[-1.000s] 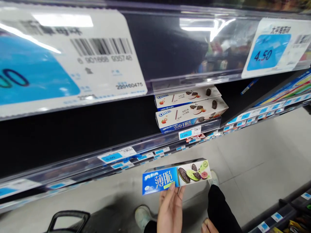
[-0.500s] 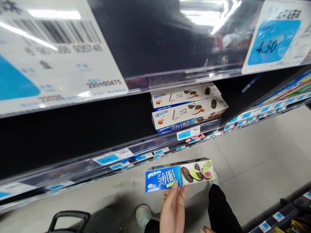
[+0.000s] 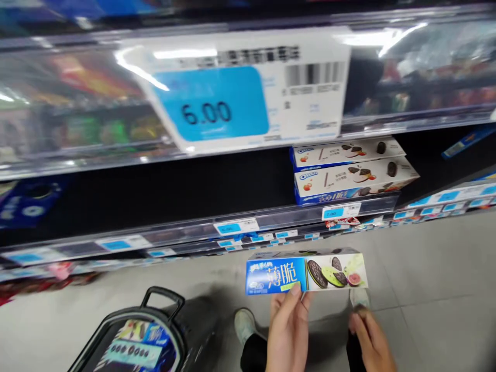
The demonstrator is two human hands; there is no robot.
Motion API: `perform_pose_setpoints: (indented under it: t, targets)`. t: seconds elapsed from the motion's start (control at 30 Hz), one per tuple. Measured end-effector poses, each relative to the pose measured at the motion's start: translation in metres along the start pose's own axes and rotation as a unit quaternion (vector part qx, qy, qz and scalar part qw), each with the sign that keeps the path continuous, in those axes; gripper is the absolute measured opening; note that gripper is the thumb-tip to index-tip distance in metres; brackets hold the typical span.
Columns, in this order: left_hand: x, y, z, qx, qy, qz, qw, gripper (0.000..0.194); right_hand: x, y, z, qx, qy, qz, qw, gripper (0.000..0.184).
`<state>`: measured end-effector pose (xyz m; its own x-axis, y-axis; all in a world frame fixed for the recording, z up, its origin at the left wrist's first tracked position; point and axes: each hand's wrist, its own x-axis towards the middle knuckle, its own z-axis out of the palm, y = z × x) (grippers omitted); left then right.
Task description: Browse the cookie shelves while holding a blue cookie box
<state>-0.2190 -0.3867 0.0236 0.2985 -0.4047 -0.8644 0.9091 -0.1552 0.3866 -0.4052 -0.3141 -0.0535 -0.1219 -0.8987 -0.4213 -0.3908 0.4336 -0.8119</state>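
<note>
My left hand (image 3: pixel 289 333) is closed on a long cookie box (image 3: pixel 306 273) and holds it level in front of me, thumb on its lower edge. The box is blue at the left with white characters and pale green at the right with dark sandwich cookies pictured. My right hand (image 3: pixel 370 338) is just below the box's right end, fingers stretched up towards it, holding nothing and not touching it. Two white and blue Oreo boxes (image 3: pixel 349 178) lie stacked on the shelf above.
A black shopping basket (image 3: pixel 163 298) with blue cookie packs (image 3: pixel 135 347) stands on the grey tiled floor at lower left. A large price tag reading 6.00 (image 3: pixel 209 111) hangs on the upper shelf rail. My shoes (image 3: pixel 244 324) show below. The dark shelf (image 3: pixel 174 191) runs leftwards.
The view has swung left, bringing the basket and the 6.00 tag into sight. My right hand has risen from the bottom edge towards the box's right end. The left hand still holds the box.
</note>
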Motion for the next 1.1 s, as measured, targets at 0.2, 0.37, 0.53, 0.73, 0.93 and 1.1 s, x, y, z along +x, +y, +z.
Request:
perform_pose_setpoints:
  t: [0.2,0.37,0.53,0.73,0.93,1.1]
  targets:
    - [-0.017,0.056,-0.01,-0.014,-0.034,0.089,0.995,0.03,0.086,-0.157,0.006,-0.048,-0.011,-0.443,0.895,0.032]
    - [-0.035,0.103,-0.029,-0.069,-0.003,0.221,0.973,0.04,0.103,-0.25,0.042,-0.067,-0.083,-0.596,0.796,0.039]
    - [-0.034,0.131,-0.064,-0.138,0.024,0.258,0.956,0.037,0.133,-0.295,0.105,-0.195,-0.054,-0.648,0.735,0.019]
    - [-0.011,0.153,-0.117,-0.196,0.05,0.22,0.954,0.042,0.171,-0.312,0.165,-0.355,-0.164,-0.647,0.654,0.078]
    - [0.021,0.201,-0.138,-0.154,0.015,0.161,0.975,0.04,0.169,-0.315,0.172,-0.477,-0.119,-0.506,0.709,0.073]
    - [0.04,0.236,-0.129,-0.127,-0.019,0.112,0.985,0.038,0.161,-0.32,0.175,-0.525,-0.103,-0.475,0.699,0.076]
